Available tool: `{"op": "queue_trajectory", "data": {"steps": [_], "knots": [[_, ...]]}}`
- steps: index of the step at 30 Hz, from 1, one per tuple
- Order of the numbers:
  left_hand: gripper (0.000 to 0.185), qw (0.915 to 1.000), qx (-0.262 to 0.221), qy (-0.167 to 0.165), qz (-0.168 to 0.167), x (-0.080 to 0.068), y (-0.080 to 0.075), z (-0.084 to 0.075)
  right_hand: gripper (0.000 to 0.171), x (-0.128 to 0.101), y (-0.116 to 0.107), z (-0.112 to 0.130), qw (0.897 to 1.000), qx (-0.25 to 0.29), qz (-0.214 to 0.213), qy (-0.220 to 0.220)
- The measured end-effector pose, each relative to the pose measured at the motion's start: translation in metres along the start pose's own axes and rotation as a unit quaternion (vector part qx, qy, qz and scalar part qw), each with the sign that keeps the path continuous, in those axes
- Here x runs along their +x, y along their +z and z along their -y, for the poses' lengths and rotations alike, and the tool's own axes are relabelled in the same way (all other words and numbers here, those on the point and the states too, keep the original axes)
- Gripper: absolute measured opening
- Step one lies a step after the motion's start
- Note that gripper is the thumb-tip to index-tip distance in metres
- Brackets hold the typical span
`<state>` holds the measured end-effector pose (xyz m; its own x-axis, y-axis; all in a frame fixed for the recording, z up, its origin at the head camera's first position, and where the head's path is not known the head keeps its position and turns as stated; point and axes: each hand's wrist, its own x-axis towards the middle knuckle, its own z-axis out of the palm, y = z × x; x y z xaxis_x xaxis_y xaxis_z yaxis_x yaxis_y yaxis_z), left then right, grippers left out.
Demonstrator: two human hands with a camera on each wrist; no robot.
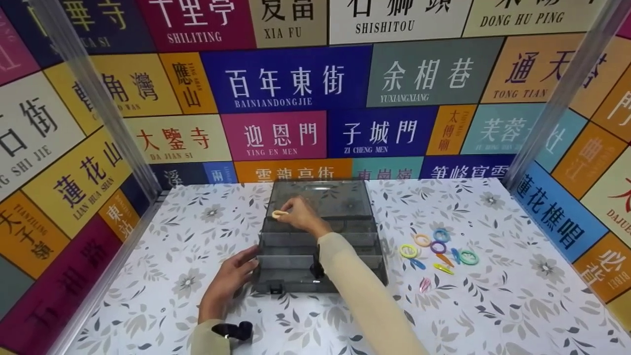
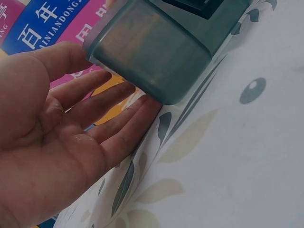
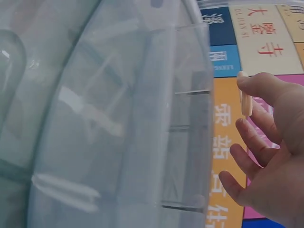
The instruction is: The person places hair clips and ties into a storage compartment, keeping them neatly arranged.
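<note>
While it hovers over the far, left part of the smoky grey translucent plastic organizer box (image 1: 320,236), the right hand (image 1: 301,215) keeps a pinching grip on a small pale beige ring-shaped hair tie (image 1: 279,214) (thumb and forefinger on it, the other fingers loose). The box stands on the tabletop (image 1: 493,305), which wears a white cloth printed with grey leaves. The left hand (image 1: 231,276) lies with straight, released fingers against the box's near left corner. To the right of the box lies a scatter of coloured hair rings and clips (image 1: 438,251).
</note>
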<state>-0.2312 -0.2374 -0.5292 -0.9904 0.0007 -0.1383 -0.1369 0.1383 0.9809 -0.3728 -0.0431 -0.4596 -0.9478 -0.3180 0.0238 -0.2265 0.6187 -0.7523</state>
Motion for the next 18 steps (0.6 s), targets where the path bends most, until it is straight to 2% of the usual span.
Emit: {"op": "queue_trajectory", "data": {"steps": [8,12,18], "knots": [[0.05,1.0,0.005,-0.007,-0.003,0.002,0.002,0.0,0.015,0.001,0.012,0.0,1.0,0.01,0.01,0.021],[0.05,0.9998,0.002,-0.018,-0.006,0.003,0.002,-0.002,0.015,0.002,0.015,0.001,1.0,-0.005,0.008,0.026],[0.05,0.9999,-0.004,-0.014,-0.005,0.002,-0.001,-0.003,0.019,0.001,0.017,0.002,0.999,-0.029,0.01,0.028]]}}
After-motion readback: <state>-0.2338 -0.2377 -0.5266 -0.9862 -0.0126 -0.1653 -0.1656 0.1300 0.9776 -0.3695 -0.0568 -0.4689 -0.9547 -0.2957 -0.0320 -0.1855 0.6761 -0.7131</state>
